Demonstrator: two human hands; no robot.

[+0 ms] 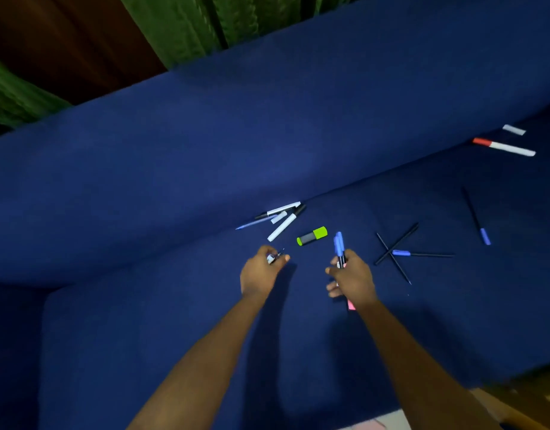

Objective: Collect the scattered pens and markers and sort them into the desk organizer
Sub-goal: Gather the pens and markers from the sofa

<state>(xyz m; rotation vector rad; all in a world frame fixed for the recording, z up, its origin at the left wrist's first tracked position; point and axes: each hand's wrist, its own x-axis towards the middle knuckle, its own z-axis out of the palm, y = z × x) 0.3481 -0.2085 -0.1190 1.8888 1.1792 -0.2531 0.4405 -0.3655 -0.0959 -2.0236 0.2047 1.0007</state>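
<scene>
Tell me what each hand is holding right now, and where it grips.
Right hand grips a bundle of blue-capped pens around their lower barrels, caps up. Left hand pinches something small at its fingertips; too blurred to identify.
</scene>
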